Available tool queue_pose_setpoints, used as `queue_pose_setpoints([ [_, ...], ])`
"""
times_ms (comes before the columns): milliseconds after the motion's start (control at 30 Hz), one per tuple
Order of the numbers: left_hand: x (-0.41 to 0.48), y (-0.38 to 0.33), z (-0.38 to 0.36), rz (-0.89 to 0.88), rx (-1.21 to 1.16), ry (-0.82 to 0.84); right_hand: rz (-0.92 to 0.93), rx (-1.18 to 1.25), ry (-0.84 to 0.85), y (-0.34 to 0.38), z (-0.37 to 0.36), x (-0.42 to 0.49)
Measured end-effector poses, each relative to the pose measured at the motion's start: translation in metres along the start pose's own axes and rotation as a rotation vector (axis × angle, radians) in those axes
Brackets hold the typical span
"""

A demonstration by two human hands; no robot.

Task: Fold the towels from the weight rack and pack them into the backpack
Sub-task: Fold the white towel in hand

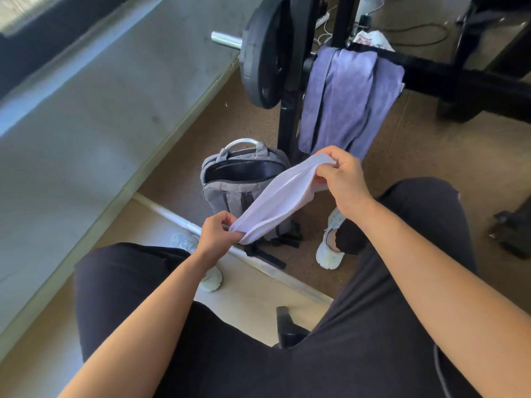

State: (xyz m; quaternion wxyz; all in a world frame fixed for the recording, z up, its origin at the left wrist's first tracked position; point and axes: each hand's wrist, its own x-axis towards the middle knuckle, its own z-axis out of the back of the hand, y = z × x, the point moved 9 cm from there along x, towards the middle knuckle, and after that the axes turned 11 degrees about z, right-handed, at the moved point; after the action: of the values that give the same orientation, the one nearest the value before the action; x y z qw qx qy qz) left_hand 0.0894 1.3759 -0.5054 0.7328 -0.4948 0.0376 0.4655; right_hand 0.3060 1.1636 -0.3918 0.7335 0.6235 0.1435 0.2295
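white towel (pixel 275 196) pinched taut between left hand (pixel 216 231) and right hand (pixel 343 178), backpack (pixel 230 182) partly hidden behind

Seated person, black trousers, white shoes, looking down. Both hands hold 1 white towel (pixel 275 202) stretched between them in mid-air: left hand (pixel 217 232) pinches the lower end, right hand (pixel 343 178) grips the upper end, towel bunched lengthwise and sagging slightly. Behind and below it, grey backpack (pixel 230 186) stands upright on the floor, main compartment unzipped and gaping, dark lining visible. Just right of the backpack, black weight rack (pixel 288 122) upright; purple towel (pixel 349 99) draped over its horizontal bar, hanging down. Black weight plate (pixel 263 53) on a barbell left of the upright.
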Motion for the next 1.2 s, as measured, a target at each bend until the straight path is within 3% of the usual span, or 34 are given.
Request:
queue_pose_setpoints([
  [133, -0.002, -0.006, 0.018, -0.001, -0.09, -0.043, -0.082, -0.126, 0.042, -0.017, 0.007, 0.003],
  [300, -0.004, -0.016, 0.024, -0.101, 0.36, -0.116, -0.069, -0.121, 0.076, -0.015, 0.005, 0.002],
  [433, -0.005, -0.02, 0.023, -0.142, 0.409, -0.144, 0.065, -0.111, 0.038, -0.001, 0.006, 0.002],
  [533, 0.003, -0.017, 0.034, -0.123, 0.334, -0.142, 0.118, -0.312, 0.005, -0.004, 0.015, 0.005],
  [633, 0.008, -0.003, 0.04, -0.002, 0.16, 0.024, 0.084, -0.408, 0.093, -0.011, 0.016, 0.009],
  [767, 0.002, -0.01, 0.046, 0.067, -0.305, 0.269, -0.061, 0.015, 0.105, -0.018, 0.019, 0.013],
  [867, -0.002, -0.009, 0.038, 0.174, -0.538, 0.395, -0.081, -0.034, 0.113, -0.021, 0.013, 0.011],
  [967, -0.004, 0.002, 0.035, 0.303, -0.565, 0.299, -0.035, -0.205, 0.136, -0.022, 0.003, 0.01],
  [1033, -0.002, 0.005, 0.041, 0.38, -0.694, 0.237, -0.06, -0.146, 0.135, -0.021, -0.001, 0.009],
  [1200, -0.006, 0.005, 0.034, 0.457, -0.824, 0.332, -0.105, -0.048, 0.128, -0.023, -0.008, 0.006],
])
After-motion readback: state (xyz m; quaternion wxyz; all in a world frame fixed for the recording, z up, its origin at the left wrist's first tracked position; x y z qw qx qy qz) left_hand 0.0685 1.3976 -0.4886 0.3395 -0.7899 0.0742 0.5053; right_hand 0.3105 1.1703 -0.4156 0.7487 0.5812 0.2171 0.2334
